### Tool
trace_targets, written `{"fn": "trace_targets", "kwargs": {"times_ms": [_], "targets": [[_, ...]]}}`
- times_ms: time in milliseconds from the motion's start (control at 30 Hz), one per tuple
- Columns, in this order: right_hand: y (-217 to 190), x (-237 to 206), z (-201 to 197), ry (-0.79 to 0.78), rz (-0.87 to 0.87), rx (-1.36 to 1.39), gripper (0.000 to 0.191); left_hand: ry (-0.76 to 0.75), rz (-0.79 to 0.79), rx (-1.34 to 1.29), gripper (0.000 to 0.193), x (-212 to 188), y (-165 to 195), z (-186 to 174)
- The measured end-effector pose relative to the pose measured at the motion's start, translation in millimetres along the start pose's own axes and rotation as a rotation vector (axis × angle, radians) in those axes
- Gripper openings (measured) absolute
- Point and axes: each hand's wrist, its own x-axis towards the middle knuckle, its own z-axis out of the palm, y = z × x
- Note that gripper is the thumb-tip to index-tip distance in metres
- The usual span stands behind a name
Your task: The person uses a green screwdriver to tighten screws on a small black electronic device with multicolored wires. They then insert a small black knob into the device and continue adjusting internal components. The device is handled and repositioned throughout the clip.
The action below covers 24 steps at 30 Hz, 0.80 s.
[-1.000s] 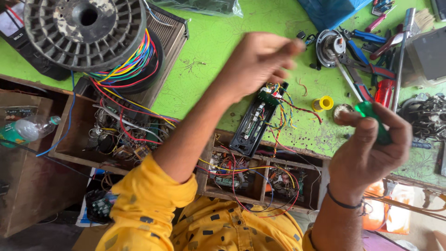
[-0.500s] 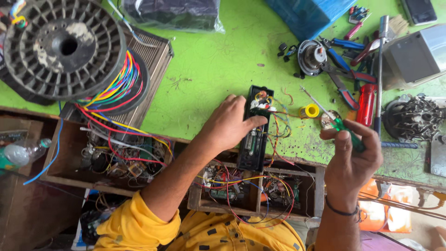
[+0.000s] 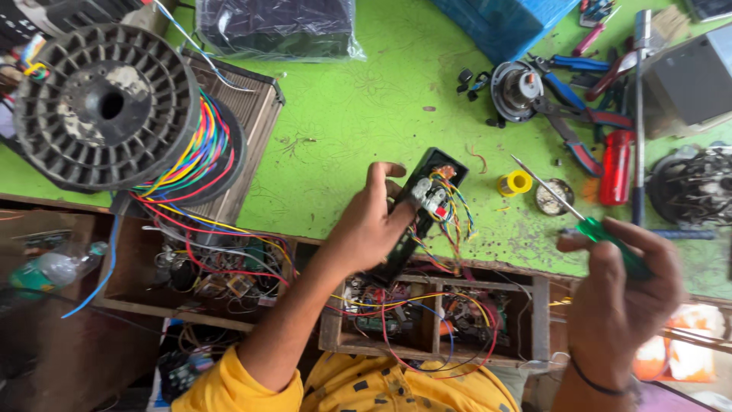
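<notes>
Left fingers: the left hand [image 3: 371, 229] is wrapped round the black module [image 3: 418, 217], thumb up top, fingertips pressing its near side, a firm grasp.
Black module: long, dark, lying slantwise on the green table [image 3: 358, 114], its lower end poking over the table's front edge, its upper end clear of the fingers.
Module wiring: a white connector block [image 3: 431, 197] sits right at the left fingertips, with yellow, blue and red wires [image 3: 454, 221] spilling off to the right.
Right fingers: the right hand [image 3: 621, 294] is closed round the green handle of a screwdriver [image 3: 579, 214], gripped tight.
Screwdriver: thin metal shaft slanting up and left, the tip in the air, near the module's wires but apart from them.
Between the hands: a small yellow roll [image 3: 515, 183] and a round tin [image 3: 553, 197] on the table, just behind the shaft.
Further right: a red-handled tool [image 3: 616, 168] and blue-handled pliers [image 3: 568, 114] lying in a heap.
Further left: a big grey spool [image 3: 107, 107] with coloured wire wound behind it.
Below the hands: wooden compartments [image 3: 435, 320] under the table edge, stuffed with circuit boards and tangled red wire.
</notes>
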Motion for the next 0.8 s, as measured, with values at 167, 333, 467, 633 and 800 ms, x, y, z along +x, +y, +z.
{"fn": "trace_targets", "kwargs": {"times_ms": [167,333,467,633,800], "targets": [[-32.0,-25.2,-7.5,-0.038,0.012,-0.062,0.019,-0.21,-0.117,-0.602,0.069,-38.4,-14.0,3.6],[-46.6,-39.8,-14.9,-0.211,0.02,-0.177,0.018,-0.317,-0.15,-0.818,0.103,-69.4,-17.1,0.5],[-32.3,-25.4,-45.3,-0.456,-0.102,-0.352,0.022,-0.267,-0.25,-1.013,0.133,-90.0,-8.1,3.8],[-2.6,-11.3,-79.5,-0.788,-0.257,-0.433,0.023,-0.089,0.026,-0.442,0.138,-103.4,-4.3,7.5],[-4.3,-34.9,-75.7,-0.73,-0.191,-0.549,0.028,-0.113,-0.249,-0.816,0.138,-111.8,-3.5,12.4]]}}
